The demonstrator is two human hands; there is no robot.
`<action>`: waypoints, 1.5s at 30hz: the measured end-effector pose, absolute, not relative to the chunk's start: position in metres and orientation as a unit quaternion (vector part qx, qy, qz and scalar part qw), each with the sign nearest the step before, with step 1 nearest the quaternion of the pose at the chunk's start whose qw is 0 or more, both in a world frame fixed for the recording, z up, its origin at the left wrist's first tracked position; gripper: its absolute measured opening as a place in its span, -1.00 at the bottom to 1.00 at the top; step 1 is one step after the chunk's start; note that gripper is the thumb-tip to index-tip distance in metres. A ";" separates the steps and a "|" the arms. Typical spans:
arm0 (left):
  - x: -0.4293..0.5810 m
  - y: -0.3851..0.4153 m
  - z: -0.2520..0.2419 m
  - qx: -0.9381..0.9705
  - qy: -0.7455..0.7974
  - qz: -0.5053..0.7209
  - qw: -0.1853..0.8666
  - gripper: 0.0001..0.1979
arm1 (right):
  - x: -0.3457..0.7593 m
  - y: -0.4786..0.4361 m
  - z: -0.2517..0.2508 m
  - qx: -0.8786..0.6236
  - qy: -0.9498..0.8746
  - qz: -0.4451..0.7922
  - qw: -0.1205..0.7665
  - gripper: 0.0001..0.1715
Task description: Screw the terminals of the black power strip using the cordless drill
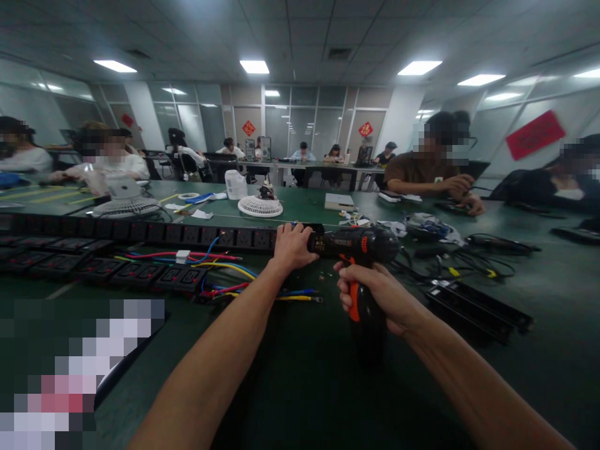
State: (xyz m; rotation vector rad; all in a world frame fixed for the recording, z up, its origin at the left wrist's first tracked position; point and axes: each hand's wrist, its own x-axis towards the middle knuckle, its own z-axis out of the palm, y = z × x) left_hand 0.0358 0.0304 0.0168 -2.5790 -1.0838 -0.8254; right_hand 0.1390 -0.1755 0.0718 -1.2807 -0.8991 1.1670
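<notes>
A long black power strip (191, 235) with a row of sockets runs from the left edge to the middle of the table. Over its right end my left hand (293, 247) is closed, fingers bent across the top. My right hand (368, 286) grips a black and orange cordless drill (362, 242) by the handle. The drill points left, its nose close to the strip's end; whether a bit touches a screw there is hidden. In front lie a second socket strip (140, 272) and loose red, blue and yellow wires (234, 269).
Black metal channels (478, 309) and tangled black cables (469, 262) lie to the right. Behind the strip stand a white fan grille (260, 206), a white jug (235, 185) and a small pale box (339, 202). Several people sit at tables around; one (417, 165) works opposite.
</notes>
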 end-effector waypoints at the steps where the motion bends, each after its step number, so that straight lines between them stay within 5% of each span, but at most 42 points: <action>1: 0.036 0.030 0.017 -0.879 -0.369 -0.281 0.113 -0.38 | 0.139 -0.175 0.072 -0.547 -0.381 0.492 0.560 -0.74; 22: 0.035 0.030 0.017 -0.880 -0.363 -0.294 0.081 -0.41 | 0.135 -0.173 0.069 -0.551 -0.375 0.493 0.559 -0.59; 45: 0.036 0.031 0.016 -0.878 -0.366 -0.297 0.081 -0.37 | 0.138 -0.173 0.069 -0.567 -0.391 0.482 0.542 -0.72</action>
